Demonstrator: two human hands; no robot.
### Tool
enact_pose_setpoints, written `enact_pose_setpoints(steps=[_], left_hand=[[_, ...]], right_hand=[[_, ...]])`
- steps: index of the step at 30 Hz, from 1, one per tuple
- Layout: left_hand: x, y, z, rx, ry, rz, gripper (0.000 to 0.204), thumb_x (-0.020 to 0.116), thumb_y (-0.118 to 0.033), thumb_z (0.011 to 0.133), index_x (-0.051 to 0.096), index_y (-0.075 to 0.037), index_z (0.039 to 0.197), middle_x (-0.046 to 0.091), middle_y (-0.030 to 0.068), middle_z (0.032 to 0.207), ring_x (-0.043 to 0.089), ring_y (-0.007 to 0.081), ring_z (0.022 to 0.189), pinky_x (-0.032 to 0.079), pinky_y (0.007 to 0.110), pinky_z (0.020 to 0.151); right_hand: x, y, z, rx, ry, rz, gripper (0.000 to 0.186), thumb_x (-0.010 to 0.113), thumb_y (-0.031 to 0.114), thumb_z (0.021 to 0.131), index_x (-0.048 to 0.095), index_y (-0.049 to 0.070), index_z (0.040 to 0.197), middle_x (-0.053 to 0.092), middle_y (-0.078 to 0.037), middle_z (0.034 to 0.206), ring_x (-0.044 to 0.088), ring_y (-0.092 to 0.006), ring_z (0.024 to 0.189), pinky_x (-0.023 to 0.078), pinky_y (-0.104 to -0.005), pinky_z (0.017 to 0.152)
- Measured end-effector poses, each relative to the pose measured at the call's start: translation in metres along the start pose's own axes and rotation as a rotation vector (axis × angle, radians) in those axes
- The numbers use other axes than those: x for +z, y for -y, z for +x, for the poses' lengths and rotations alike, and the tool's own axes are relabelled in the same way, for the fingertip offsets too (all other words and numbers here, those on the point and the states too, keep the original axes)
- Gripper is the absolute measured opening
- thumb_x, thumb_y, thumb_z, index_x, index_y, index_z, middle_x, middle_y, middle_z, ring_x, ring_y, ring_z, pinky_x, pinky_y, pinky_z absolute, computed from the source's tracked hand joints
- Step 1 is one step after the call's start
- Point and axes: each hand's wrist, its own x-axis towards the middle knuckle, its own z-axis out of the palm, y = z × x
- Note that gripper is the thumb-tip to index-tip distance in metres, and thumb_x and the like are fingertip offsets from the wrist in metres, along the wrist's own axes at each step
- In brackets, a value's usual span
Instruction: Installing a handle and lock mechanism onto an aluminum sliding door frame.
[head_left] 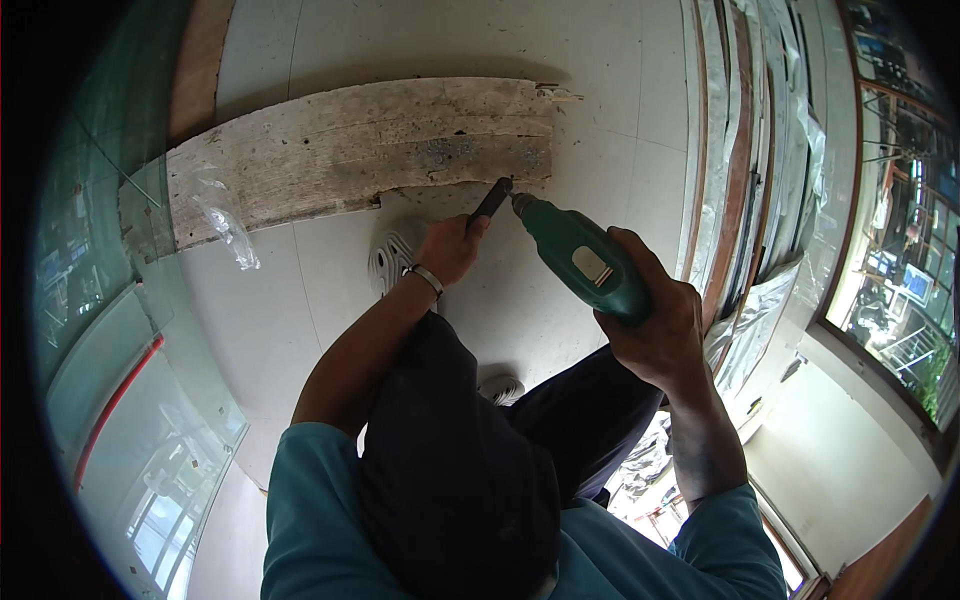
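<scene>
Left grip point(449, 252) was clamped on the bar point(491, 200), which slanted away and rightward to the plank point(370, 130) — right grip point(662, 318) was wrapped round the drill point(575, 250), chuck point(522, 203) beside the bar's far end.

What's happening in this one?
The person's right hand grips a green power drill, its nose pointed at the far end of a dark bar in the left hand. That end is by the near edge of a worn wooden board on the floor. Whether the drill touches the bar is unclear.
</scene>
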Motion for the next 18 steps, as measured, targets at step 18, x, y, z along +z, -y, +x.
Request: enact_pose_setpoints(steps=[18], left_hand=[[0.0,-0.013,0.002,0.048,0.014,-0.018,0.049,0.045,-0.043,0.097,0.061,0.0,0.079,0.06,0.0192,0.067,0.062,0.0392,0.07,0.045,0.047,0.064]], right_hand=[[0.021,-0.009,0.011,0.033,0.011,-0.038,0.068,0.069,0.001,0.071,0.047,0.007,0.135,0.068,-0.018,0.106,0.069,-0.0283,0.098,0.053,-0.0352,0.086]])
